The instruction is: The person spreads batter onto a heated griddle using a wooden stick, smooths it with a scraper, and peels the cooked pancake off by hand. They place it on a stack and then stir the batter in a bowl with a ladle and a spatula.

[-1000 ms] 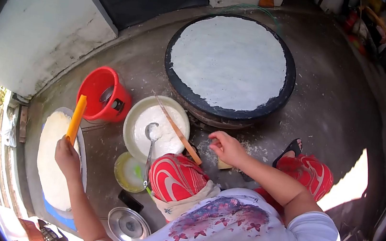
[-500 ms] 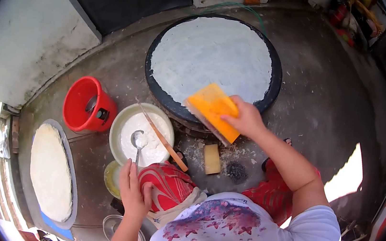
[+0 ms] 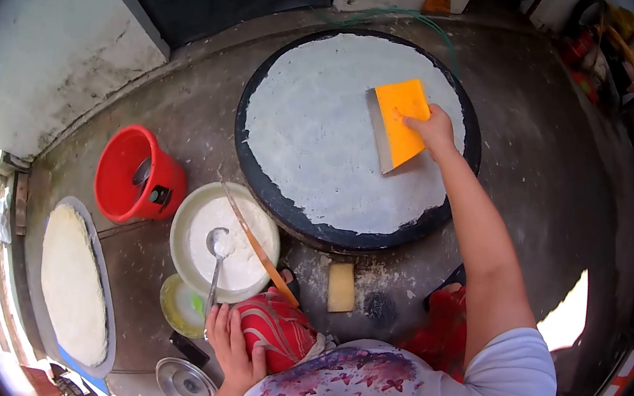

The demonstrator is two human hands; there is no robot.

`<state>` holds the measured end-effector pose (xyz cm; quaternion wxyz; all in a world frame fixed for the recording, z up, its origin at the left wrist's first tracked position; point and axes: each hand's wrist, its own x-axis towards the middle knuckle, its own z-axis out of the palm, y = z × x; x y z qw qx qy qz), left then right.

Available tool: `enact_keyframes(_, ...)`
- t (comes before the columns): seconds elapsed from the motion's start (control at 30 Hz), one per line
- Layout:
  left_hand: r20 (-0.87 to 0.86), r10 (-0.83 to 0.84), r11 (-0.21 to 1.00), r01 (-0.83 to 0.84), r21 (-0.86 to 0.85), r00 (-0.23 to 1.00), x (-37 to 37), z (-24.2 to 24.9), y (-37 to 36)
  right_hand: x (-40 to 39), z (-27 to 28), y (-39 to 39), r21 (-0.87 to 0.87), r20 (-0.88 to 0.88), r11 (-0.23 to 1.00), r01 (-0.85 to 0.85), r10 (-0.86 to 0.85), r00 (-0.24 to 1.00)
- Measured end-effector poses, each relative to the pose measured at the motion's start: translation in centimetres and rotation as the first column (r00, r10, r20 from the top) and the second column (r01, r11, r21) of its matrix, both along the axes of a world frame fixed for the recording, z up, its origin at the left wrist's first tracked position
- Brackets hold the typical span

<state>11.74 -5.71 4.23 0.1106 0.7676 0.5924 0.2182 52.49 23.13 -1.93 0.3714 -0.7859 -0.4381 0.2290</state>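
Note:
My right hand (image 3: 433,132) grips a yellow scraper (image 3: 406,118) with a grey straight blade. The blade's edge is against or just over the thin white batter (image 3: 319,119) spread across a large round black griddle (image 3: 257,167). My left hand (image 3: 231,346) lies with its fingers out flat on my red-patterned knee (image 3: 277,328), holding nothing. Just beyond its fingertips is the handle of a metal ladle (image 3: 216,273), which rests in a bowl (image 3: 179,240) of white batter. A long wooden stick (image 3: 256,246) lies slantwise across the same bowl.
Left of the bowl stands a red bucket (image 3: 113,181). Further left, a stack of pale round flatbreads (image 3: 73,279) lies on a board. A yellow sponge-like block (image 3: 341,286) and a dark scrubber (image 3: 379,309) lie before the griddle. A metal lid (image 3: 183,387) and a smaller bowl (image 3: 175,311) are near my left hand.
My right hand has carried the scraper from the griddle's near edge forward and right, over the batter. My left hand has lowered onto my knee. The view has shifted slightly.

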Motion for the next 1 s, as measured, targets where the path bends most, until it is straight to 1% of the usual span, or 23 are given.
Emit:
enact_keyframes(0.07,0.001,-0.003,1.0,0.003,-0.006,1.0,0.4,-0.1,0.5,0.5,-0.8,1.3,-0.01,-0.017,1.0,0.007,-0.008,1.0)
enact_keyframes(0.13,-0.014,-0.01,1.0,0.01,-0.02,1.0,0.7,-0.3,1.0,0.8,-0.4,2.0,-0.083,0.08,0.996,0.042,-0.035,0.996)
enact_keyframes(0.27,-0.025,-0.021,0.999,0.02,-0.033,0.999,1.0,-0.3,2.0,2.2,1.6,1.2,-0.131,0.101,0.99,0.046,-0.033,0.994)
enact_keyframes(0.33,-0.021,-0.013,0.999,0.012,-0.046,1.0,1.1,-0.4,2.5,3.8,2.3,0.2,-0.063,0.099,0.994,0.09,-0.084,0.991)
enact_keyframes(0.4,-0.023,-0.009,0.998,0.007,-0.059,1.0,1.1,-0.5,2.9,6.3,2.4,-1.2,0.049,0.036,0.983,0.174,-0.176,0.984)
enact_keyframes(0.43,-0.028,0.0,0.997,-0.002,-0.071,1.0,1.1,-0.6,3.0,8.5,1.9,-1.9,0.159,-0.03,0.973,0.168,-0.165,0.986)
enact_keyframes(0.47,-0.021,-0.017,0.997,0.015,-0.076,1.0,1.1,-0.6,3.2,10.7,1.6,-2.6,0.156,-0.022,0.971,0.182,-0.181,0.983)
enact_keyframes(0.53,-0.022,0.007,0.995,-0.009,-0.097,1.0,1.0,-0.7,3.4,14.8,1.2,-4.1,0.205,0.106,0.944,0.257,-0.283,0.953)
enact_keyframes(0.57,-0.039,0.002,0.995,-0.006,-0.098,0.999,1.0,-0.8,3.6,16.5,0.7,-4.7,0.202,0.111,0.941,0.27,-0.296,0.949)
enact_keyframes(0.63,-0.042,-0.003,0.994,-0.001,-0.105,0.999,1.2,-0.9,4.0,18.7,-0.2,-5.2,0.079,0.182,0.939,0.336,-0.345,0.921)
enact_keyframes(0.67,-0.05,0.007,0.994,-0.013,-0.11,0.999,1.3,-0.9,4.2,19.2,-1.1,-5.0,0.078,0.186,0.937,0.341,-0.35,0.918)
enact_keyframes(0.73,-0.045,0.018,0.995,-0.022,-0.1,0.999,2.0,-0.6,5.2,18.2,-1.4,-4.0,0.135,0.239,0.962,0.239,-0.265,0.934)
enact_keyframes(0.77,-0.065,-0.015,1.0,0.014,-0.004,0.998,2.5,-0.2,5.9,18.5,-0.6,-3.6,0.036,0.365,0.958,0.285,-0.278,0.888)
enact_keyframes(0.8,-0.088,-0.045,0.995,0.053,0.09,0.995,2.9,0.1,6.5,18.5,0.1,-3.0,0.031,0.366,0.957,0.288,-0.279,0.888)
enact_keyframes(0.83,-0.088,-0.046,0.995,0.054,0.087,0.995,2.7,-0.2,6.5,18.9,0.7,-1.9,-0.009,0.362,0.93,0.368,-0.34,0.868)
enact_keyframes(0.87,-0.073,-0.05,0.998,0.052,0.026,0.996,2.4,-0.6,6.2,19.2,0.9,-0.8,-0.044,0.361,0.895,0.444,-0.4,0.842)
enact_keyframes(0.9,-0.058,-0.052,0.998,0.05,-0.034,0.997,2.3,-0.9,6.3,18.7,0.7,0.5,-0.042,0.362,0.895,0.444,-0.401,0.841)
enact_keyframes(0.97,-0.071,-0.051,0.999,0.05,-0.02,0.996,2.7,-1.1,7.0,17.3,0.2,3.3,-0.031,0.425,0.954,0.298,-0.257,0.868)
enact_keyframes(1.0,-0.087,-0.053,0.999,0.052,-0.009,0.995,2.8,-1.1,7.2,17.4,0.7,4.3,-0.035,0.424,0.954,0.297,-0.255,0.869)
